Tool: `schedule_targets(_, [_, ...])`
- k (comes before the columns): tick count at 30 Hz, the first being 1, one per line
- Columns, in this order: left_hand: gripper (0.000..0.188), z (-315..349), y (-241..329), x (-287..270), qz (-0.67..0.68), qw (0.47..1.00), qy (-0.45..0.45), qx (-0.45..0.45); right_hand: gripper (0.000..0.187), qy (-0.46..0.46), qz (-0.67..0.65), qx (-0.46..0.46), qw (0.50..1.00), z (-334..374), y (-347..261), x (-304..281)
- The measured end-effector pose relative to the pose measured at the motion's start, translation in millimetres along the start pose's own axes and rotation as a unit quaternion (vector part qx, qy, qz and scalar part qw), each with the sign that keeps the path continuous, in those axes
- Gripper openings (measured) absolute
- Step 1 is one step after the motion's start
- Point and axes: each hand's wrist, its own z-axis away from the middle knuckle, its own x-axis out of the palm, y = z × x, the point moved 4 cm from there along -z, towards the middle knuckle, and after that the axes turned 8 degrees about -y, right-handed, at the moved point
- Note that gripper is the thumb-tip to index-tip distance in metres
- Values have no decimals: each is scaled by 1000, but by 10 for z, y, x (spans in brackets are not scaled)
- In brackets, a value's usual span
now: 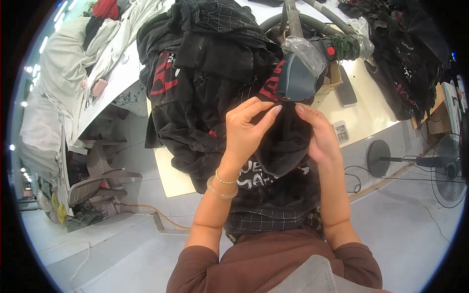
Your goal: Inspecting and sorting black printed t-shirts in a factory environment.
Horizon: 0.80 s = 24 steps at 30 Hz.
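Observation:
A black garment with white and red print [288, 146] hangs over the table's near edge and down onto my lap. My left hand [246, 127] pinches a bit of its dark cloth between thumb and forefinger. Opposite it, my right hand [320, 134] grips the same garment with the thumb on top; its fingers are partly hidden behind the cloth. Both sets of fingertips are just below the mouth of a dark blue-grey machine head [297, 80], partly wrapped in clear plastic. Whether the cloth touches the mouth cannot be made out.
A heap of black garments [210, 58] covers the table's left part. More dark clothes [410, 58] lie at the right. A grey hose [317, 27] runs behind the machine. A dark phone-like slab [347, 90] lies nearby. A fan [447, 168] stands right, a plastic chair [97, 171] left.

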Motion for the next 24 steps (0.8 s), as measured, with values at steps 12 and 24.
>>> schedule_targets(12, [13,5,-31,15,118,991,-9,-63,23,11,-148,55,987,12,84,74])
schedule_targets(24, [14,7,-25,39,159,982,-7,-102,22,14,-205,66,976,42,136,132])
